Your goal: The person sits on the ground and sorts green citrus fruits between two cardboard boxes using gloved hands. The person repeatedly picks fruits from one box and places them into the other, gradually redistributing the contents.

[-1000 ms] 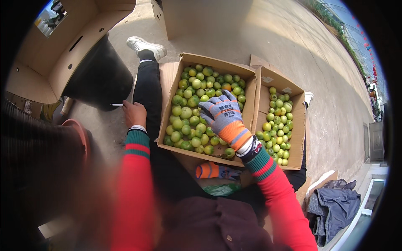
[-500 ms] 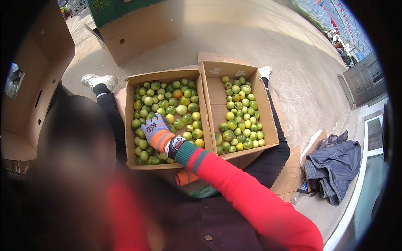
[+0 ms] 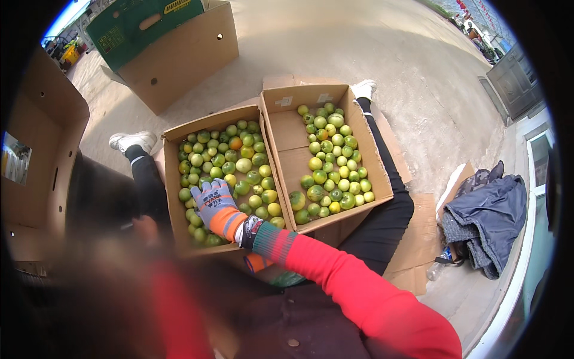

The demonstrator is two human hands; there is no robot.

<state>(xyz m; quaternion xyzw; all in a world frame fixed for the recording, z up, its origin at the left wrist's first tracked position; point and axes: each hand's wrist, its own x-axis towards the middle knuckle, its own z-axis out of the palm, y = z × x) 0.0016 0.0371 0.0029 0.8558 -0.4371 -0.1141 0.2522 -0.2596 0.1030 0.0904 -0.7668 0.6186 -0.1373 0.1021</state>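
Observation:
My right hand (image 3: pixel 214 203), in a grey and orange work glove, reaches over the left cardboard box (image 3: pixel 168 173). Its fingers are spread, resting on or just above green tomatoes (image 3: pixel 229 168) near the box's left side; nothing shows gripped in it. A blurred shape that seems to be my left hand (image 3: pixel 145 230) is left of this box, its fingers too smeared to read. The right cardboard box (image 3: pixel 375 157) holds more green tomatoes (image 3: pixel 337 140), mostly toward its right side and near end. In the left box, one tomato (image 3: pixel 235 143) is orange.
My legs stretch out around the two boxes, over flattened cardboard (image 3: pixel 412 239). A green and brown carton (image 3: pixel 179 66) stands beyond, and a tall open carton (image 3: pixel 45 143) at far left. Dark blue clothing (image 3: pixel 487 209) and a clear bottle (image 3: pixel 435 271) lie at right.
The view has shifted, so the boxes sit further left. My right hand has opened its fingers wider over the tomatoes. A blurred hand shape has appeared at the left.

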